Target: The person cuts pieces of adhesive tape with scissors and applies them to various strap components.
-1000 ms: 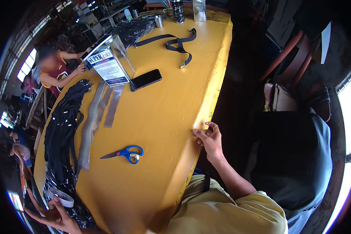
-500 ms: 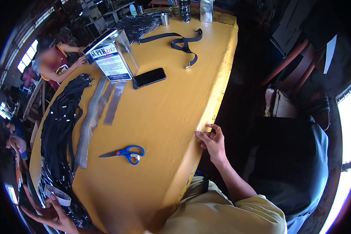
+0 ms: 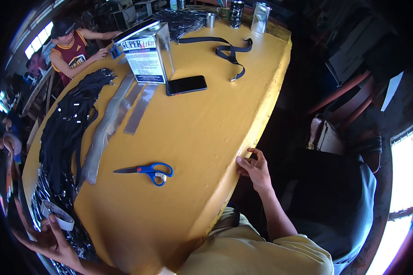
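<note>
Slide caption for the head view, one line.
Head view: blue-handled scissors on a yellow-topped table, left hand at a tape roll, right hand at the table's edge.

Dim surroundings | blown-out windows at right | glare along tabletop edge | strong fisheye curvature, black corners

The white tape roll tilts at eight o'clock in view, its printed grey core visible, over the table's left side.
</note>
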